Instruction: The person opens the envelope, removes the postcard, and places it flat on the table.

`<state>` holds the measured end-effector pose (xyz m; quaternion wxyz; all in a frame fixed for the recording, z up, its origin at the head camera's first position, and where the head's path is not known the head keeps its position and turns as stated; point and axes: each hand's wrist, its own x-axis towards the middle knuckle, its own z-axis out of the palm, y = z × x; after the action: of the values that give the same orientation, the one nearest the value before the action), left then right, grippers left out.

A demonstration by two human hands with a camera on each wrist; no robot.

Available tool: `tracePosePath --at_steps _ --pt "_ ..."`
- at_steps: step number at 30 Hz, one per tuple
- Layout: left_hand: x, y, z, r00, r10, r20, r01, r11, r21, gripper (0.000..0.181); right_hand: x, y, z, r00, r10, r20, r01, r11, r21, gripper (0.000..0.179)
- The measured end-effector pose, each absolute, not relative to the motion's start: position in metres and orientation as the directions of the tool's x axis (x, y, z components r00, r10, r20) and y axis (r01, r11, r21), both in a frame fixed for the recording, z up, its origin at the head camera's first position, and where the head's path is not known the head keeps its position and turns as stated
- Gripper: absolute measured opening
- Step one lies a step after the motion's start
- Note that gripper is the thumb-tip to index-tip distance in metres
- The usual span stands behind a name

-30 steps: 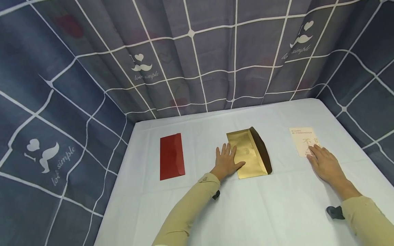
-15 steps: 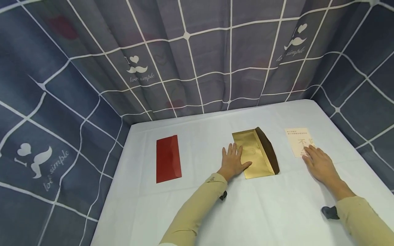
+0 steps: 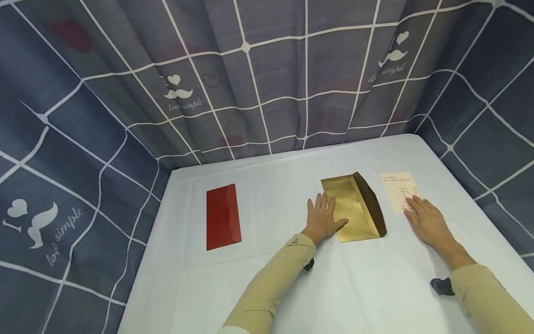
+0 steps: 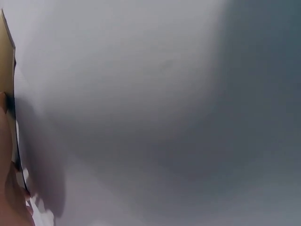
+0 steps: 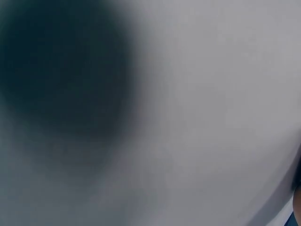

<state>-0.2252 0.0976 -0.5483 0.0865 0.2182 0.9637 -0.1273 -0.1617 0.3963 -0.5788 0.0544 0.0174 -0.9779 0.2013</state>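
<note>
In the head view a gold envelope (image 3: 352, 208) lies on the white table, its dark brown flap (image 3: 370, 204) unfolded toward the right. My left hand (image 3: 323, 222) rests on the envelope's left side with fingers spread. At the left edge of the left wrist view, a strip of the gold envelope (image 4: 6, 66) shows beside part of the left hand (image 4: 6, 174). To the right, a cream card (image 3: 394, 188) with printed characters lies flat. My right hand (image 3: 431, 227) touches its lower right part with the fingertips, covering some of the print. Only a sliver of the right hand (image 5: 297, 205) shows in the right wrist view.
A red envelope (image 3: 223, 216) lies on the left part of the white-covered table (image 3: 187, 287). Dark checked curtains (image 3: 275, 79) stand behind the table and at both sides. A dark object (image 3: 442, 286) is at the right wrist.
My left hand has slid the gold envelope to the right, nearer the card. The right hand stays on the card. The whole head view has shifted slightly.
</note>
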Motion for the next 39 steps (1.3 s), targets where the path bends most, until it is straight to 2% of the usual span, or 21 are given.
tracePosePath --at_steps 12,27,33,39 --pt "-0.228 0.11 -0.541 -0.898 0.378 -0.225 0.429 0.865 -0.259 0.083 -0.161 0.414 -0.574 -0.991 -0.1 0.089 -0.128 0.897 -0.423 0.053" --pt "-0.233 0.122 -0.541 -0.901 0.364 -0.235 0.422 0.858 -0.291 0.084 -0.162 0.411 -0.578 -0.994 -0.072 0.081 -0.1 0.892 -0.44 0.052" --pt "-0.235 0.126 -0.54 -0.901 0.378 -0.215 0.429 0.855 -0.293 0.084 -0.165 0.413 -0.578 -0.993 -0.075 0.094 -0.108 0.9 -0.422 0.052" --pt "-0.238 0.13 -0.543 -0.895 0.37 -0.247 0.432 0.857 -0.282 0.084 -0.165 0.416 -0.58 -0.993 -0.09 0.082 -0.116 0.906 -0.408 0.053"
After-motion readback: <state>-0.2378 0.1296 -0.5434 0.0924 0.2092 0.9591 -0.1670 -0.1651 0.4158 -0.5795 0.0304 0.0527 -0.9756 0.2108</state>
